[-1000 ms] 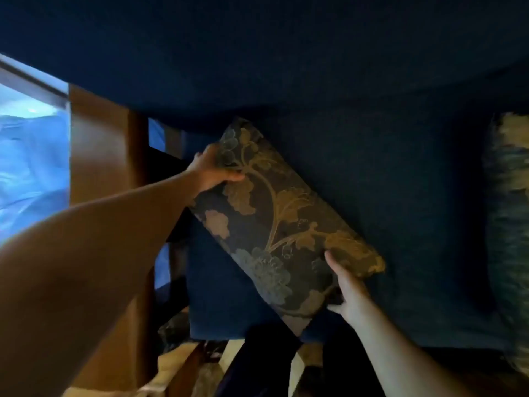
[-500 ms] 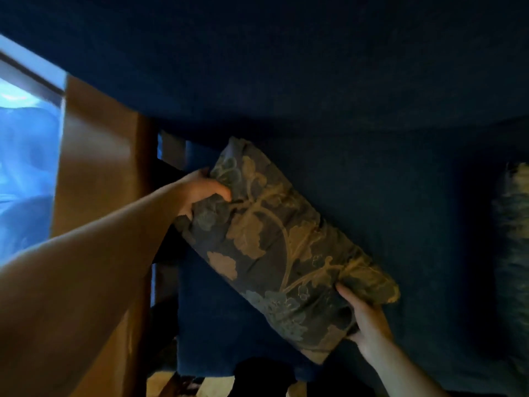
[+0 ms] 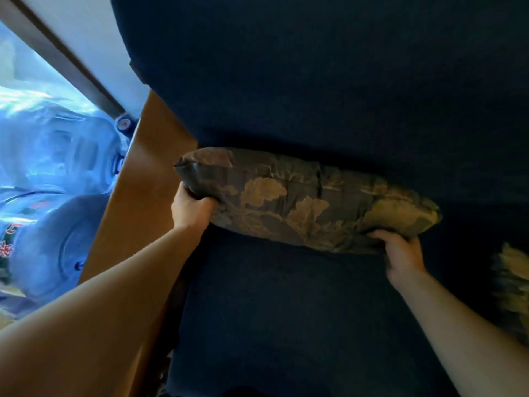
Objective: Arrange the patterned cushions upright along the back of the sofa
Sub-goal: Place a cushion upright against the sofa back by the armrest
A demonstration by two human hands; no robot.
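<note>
A dark grey cushion with a gold and blue flower pattern (image 3: pixel 300 204) lies lengthwise against the sofa's dark blue backrest (image 3: pixel 329 81), at the back of the blue seat (image 3: pixel 286 310). My left hand (image 3: pixel 191 209) grips its left end and my right hand (image 3: pixel 403 253) grips its lower right corner. A second patterned cushion (image 3: pixel 512 285) shows at the right edge of the view, partly cut off.
The sofa's brown wooden armrest (image 3: pixel 143 210) runs down the left side. Beyond it sit large blue water bottles (image 3: pixel 51 196) under a bright window with a dark frame (image 3: pixel 71 67).
Both hands have carried the cushion from a slanted position up and back, turning it level against the backrest. My view has shifted, showing more of the window side.
</note>
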